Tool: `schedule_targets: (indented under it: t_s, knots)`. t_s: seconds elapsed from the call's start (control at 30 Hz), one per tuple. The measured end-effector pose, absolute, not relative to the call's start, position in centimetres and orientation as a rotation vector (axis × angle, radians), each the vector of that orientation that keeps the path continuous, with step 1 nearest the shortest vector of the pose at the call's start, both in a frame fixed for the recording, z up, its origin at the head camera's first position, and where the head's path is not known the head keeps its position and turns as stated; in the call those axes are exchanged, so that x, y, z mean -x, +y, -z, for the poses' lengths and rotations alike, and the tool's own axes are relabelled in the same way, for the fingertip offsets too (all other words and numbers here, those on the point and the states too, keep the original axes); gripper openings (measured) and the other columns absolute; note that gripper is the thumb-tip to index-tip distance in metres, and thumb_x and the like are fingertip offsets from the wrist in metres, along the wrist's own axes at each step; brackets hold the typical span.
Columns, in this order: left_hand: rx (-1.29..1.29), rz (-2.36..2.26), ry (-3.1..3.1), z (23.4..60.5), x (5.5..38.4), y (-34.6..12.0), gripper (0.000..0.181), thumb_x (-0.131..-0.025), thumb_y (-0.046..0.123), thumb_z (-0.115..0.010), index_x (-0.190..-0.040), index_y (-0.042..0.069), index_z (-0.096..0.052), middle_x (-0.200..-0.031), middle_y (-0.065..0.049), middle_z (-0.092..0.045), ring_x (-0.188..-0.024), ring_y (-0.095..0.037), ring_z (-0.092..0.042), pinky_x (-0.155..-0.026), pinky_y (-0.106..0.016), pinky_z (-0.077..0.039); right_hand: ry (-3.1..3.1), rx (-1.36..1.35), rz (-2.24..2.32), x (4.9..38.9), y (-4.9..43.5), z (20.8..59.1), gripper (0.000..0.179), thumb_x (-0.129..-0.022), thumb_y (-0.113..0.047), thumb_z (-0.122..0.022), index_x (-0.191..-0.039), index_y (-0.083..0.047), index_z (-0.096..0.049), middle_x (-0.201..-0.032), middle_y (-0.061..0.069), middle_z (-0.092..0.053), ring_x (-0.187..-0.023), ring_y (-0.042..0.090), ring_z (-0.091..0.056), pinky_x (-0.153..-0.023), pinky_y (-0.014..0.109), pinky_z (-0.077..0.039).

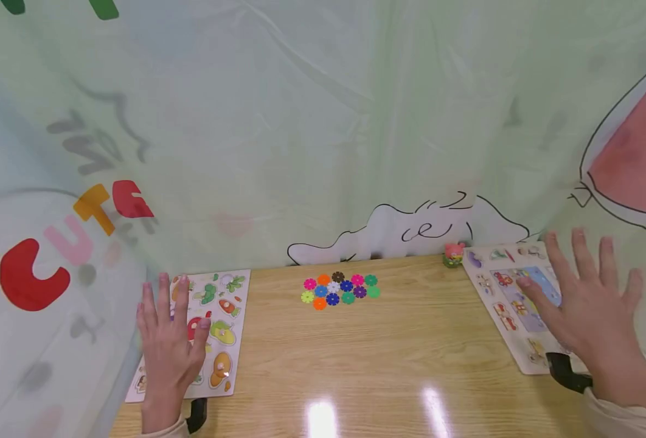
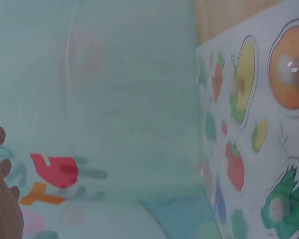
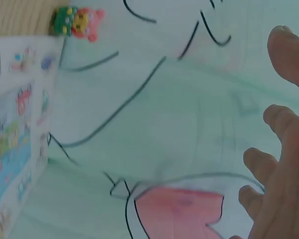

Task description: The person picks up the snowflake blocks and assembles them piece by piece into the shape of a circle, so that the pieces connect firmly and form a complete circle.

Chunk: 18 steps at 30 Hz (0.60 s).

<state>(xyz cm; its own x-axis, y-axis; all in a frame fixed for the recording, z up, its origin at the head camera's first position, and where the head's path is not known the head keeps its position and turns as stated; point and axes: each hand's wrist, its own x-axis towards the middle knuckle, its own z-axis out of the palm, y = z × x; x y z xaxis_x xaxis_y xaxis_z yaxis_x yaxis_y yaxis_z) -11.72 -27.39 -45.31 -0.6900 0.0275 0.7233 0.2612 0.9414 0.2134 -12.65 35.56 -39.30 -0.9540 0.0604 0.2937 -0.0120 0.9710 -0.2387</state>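
Note:
My left hand, fingers straight and thumb out to the side, is held over a vegetable peg puzzle board at the table's left. The left wrist view shows knobbed vegetable pieces on that board, among them an orange round one and a green leafy one. On the right, my right hand spreads its fingers over a second picture puzzle board with vehicles round a blue central scene. Both hands hold nothing. Between them, at the back, lies a cluster of colourful flower-shaped plastic discs.
A small pink, yellow and green toy figure stands at the table's back edge beside the right board. A pale printed curtain hangs behind and along both sides of the wooden table. Black camera straps circle both wrists.

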Motion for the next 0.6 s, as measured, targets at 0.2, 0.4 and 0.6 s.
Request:
schedule_targets:
  t_s: [0.2,0.4,0.6]
  knots:
    - [0.284,0.416,-2.309,46.4,12.5,-25.4,0.076,-0.11,0.063,-0.029,-0.166,0.013,-0.033,-0.177,-0.015,-0.019,-0.164,-0.044,-0.01,-0.129,-0.072,-0.011,-2.797,-0.198,-0.373,13.9,31.8,41.3,0.083,-0.108,-0.057,-0.049,-0.172,-0.028,-0.003,-0.179,0.008,0.01,-0.163,0.038,0.022,-0.121,0.081,0.015]
    - [0.385,0.619,-2.423,48.4,13.5,-20.7,0.058,-0.107,0.034,-0.059,-0.152,-0.001,-0.051,-0.158,-0.024,-0.049,-0.144,-0.046,-0.048,-0.115,-0.064,-0.044,-2.814,-0.52,-0.59,15.4,25.8,44.5,0.072,-0.108,-0.046,-0.058,-0.167,-0.016,-0.032,-0.175,0.023,-0.021,-0.161,0.051,-0.013,-0.121,0.083,-0.015]
    - [0.255,1.121,-2.648,51.2,15.5,-15.0,0.042,-0.107,0.023,-0.064,-0.143,0.003,-0.059,-0.133,-0.02,-0.064,-0.085,-0.02,-0.066,-0.074,-0.033,-0.058,-2.917,-0.56,-0.982,18.0,20.6,47.9,0.057,-0.106,-0.037,-0.066,-0.151,-0.005,-0.055,-0.142,0.027,-0.056,-0.119,0.04,-0.063,-0.096,0.06,-0.056]
